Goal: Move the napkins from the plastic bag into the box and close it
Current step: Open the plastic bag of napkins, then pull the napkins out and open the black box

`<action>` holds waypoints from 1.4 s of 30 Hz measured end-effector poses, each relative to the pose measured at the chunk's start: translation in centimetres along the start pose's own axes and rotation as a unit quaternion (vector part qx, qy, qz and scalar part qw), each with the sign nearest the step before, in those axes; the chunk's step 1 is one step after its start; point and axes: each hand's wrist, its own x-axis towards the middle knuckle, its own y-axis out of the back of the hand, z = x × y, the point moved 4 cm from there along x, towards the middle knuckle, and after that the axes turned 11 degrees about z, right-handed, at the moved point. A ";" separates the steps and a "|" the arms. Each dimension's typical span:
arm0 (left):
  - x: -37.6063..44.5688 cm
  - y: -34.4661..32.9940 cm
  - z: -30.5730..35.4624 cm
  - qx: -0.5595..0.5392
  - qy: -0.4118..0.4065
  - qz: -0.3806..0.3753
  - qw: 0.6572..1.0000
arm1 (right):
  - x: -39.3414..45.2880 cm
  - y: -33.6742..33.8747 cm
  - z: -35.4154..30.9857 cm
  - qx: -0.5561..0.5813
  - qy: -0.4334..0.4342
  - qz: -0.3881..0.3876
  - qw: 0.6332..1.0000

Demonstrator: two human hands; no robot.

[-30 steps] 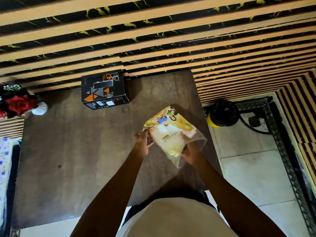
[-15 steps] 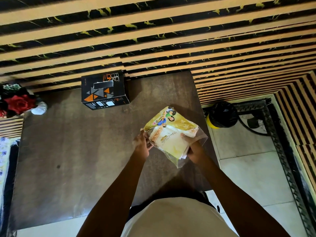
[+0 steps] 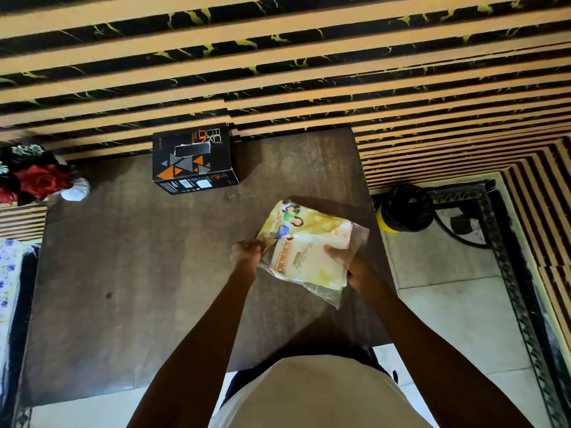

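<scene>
A clear plastic bag (image 3: 355,239) with yellow printed napkins (image 3: 302,261) inside lies at the right side of the brown table (image 3: 139,288). My left hand (image 3: 247,253) pinches the bag's left edge. My right hand (image 3: 343,264) grips the right side of the napkin stack, thumb on top, fingers underneath. A black box (image 3: 193,159) with orange triangles stands shut at the table's far edge, well apart from both hands.
A vase of red flowers (image 3: 37,180) sits at the table's far left corner. A striped black-and-tan wall (image 3: 278,57) runs behind the table. On the tiled floor to the right stands a black and yellow round object (image 3: 404,208).
The napkin stack has turned and slid a little toward me inside the bag. My right hand has shifted its grip further onto the stack. The box has not moved.
</scene>
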 end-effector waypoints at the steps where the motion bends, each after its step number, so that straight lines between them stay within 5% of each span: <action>1: 0.1 0.7 -0.2 -0.007 0.005 0.012 1.000 | 0.0 0.6 -0.1 -0.009 0.001 0.023 1.000; 7: 0.4 4.1 0.1 0.062 0.009 0.154 0.986 | 0.1 6.5 -1.2 0.005 0.066 0.130 0.989; 11: -1.3 3.8 2.0 0.230 -0.137 0.267 0.926 | 0.8 9.8 -1.2 0.044 0.112 0.177 0.977; 13: -2.6 1.6 3.6 0.280 -0.334 0.211 0.875 | 0.3 10.1 -1.7 0.054 0.121 0.193 0.972; 15: -3.9 -1.9 3.7 0.360 -0.476 0.057 0.800 | -1.1 9.6 -3.1 0.044 0.139 0.222 0.964; 18: -4.7 -4.8 1.5 0.463 -0.492 -0.093 0.732 | -2.1 9.6 -4.2 0.078 0.173 0.269 0.944; 22: -4.4 -5.4 -0.7 0.474 -0.455 -0.081 0.749 | -3.2 10.4 -5.3 0.192 0.194 0.285 0.919; 27: -4.7 -5.7 -0.1 0.466 -0.431 -0.061 0.770 | -3.6 8.5 -6.0 0.246 0.115 0.101 0.957; 32: -4.3 -5.4 1.1 0.462 -0.407 -0.058 0.786 | -2.3 6.8 -2.4 0.007 0.024 0.094 0.995; 42: -4.1 -5.1 2.0 0.452 -0.431 -0.052 0.779 | -1.7 9.0 0.1 -0.250 -0.004 0.111 0.962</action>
